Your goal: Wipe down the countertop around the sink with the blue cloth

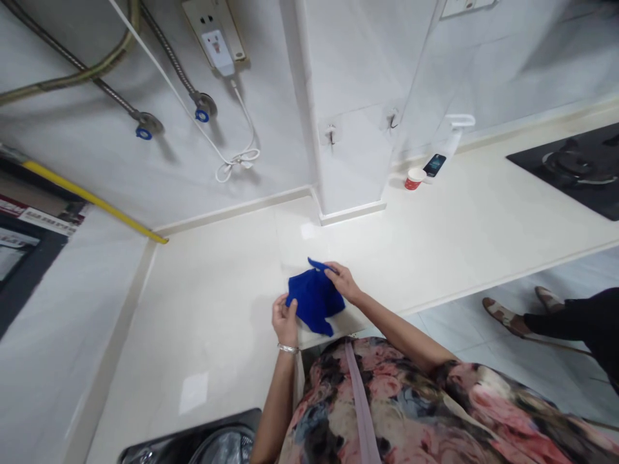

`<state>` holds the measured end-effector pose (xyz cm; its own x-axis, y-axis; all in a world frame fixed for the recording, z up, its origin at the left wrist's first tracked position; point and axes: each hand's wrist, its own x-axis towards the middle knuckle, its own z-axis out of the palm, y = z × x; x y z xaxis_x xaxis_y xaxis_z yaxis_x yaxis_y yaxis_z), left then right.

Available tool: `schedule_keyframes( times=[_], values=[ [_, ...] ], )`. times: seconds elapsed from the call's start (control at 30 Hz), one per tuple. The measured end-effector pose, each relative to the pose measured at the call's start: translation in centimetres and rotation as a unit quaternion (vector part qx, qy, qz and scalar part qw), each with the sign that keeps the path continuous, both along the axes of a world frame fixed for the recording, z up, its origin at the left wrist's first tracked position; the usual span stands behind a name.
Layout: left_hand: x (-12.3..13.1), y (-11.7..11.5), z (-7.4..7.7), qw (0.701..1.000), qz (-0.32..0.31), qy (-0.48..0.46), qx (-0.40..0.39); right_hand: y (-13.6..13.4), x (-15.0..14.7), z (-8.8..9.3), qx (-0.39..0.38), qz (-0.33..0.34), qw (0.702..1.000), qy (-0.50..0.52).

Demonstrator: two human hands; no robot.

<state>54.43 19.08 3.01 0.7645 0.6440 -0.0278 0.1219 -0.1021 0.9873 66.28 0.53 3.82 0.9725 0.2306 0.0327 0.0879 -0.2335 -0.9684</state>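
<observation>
A blue cloth (pixel 314 298) is held up between both hands, just over the front edge of the pale countertop (pixel 222 290). My left hand (pixel 285 317) pinches its left side between thumb and fingers. On the upper right edge, my right hand (pixel 341 280) grips the cloth, and a narrow folded strip of it sticks out to the left of the fingers. The lower end of the cloth hangs loose near my body. Some of my fingertips are hidden behind the fabric.
A red and white paper cup (pixel 414 179) and a phone (pixel 434 165) stand by the wall. A black gas stove (pixel 575 164) lies at the right, a sink (pixel 222 444) at the lower left. A yellow pipe (pixel 97 203) runs left. Another person's feet (pixel 505 316) show on the floor.
</observation>
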Motion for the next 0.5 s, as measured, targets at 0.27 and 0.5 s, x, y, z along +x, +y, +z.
schedule_keyframes(
  times=[0.27, 0.5],
  values=[
    [1.8, 7.1, 8.1, 0.979, 0.102, -0.161, 0.074, -2.6, 4.3, 5.1, 0.105, -0.098, 0.989, -0.032],
    [-1.2, 7.4, 2.6, 0.98, -0.05, 0.152, 0.118, -3.8, 1.9, 0.2, -0.249, -0.031, 0.968, -0.005]
  ],
)
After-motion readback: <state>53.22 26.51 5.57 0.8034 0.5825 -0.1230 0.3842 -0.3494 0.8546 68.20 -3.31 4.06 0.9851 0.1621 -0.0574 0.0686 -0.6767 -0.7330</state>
